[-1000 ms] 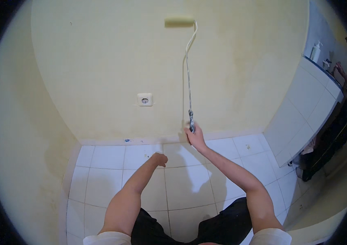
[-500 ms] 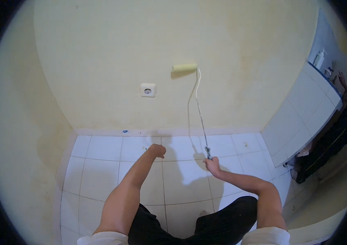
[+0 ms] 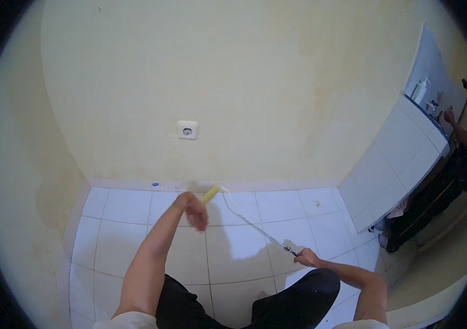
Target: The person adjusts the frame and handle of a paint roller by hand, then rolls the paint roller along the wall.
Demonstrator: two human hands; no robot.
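A paint roller reaches across low in front of me, its pale yellow sleeve (image 3: 210,194) tilted near the foot of the wall. My right hand (image 3: 307,257) is wrapped round the handle end of the roller's long metal rod (image 3: 252,226), close to my right knee. Beside the sleeve is my left hand (image 3: 194,213), smeared by motion, with its wrist bent down. It hides the sleeve's lower end, and I cannot tell whether the two touch.
The pale yellow wall (image 3: 266,109) ahead has a white socket (image 3: 188,130). White floor tiles (image 3: 233,241) lie below. At right, a tiled counter (image 3: 403,153) carries a white pump bottle (image 3: 420,90). Another person (image 3: 461,148) in dark clothes stands beside it.
The roller's sleeve has come down off the wall and leftward to the wall's foot. My right hand has moved lower and right; my left hand has bent downward. The view has shifted slightly.
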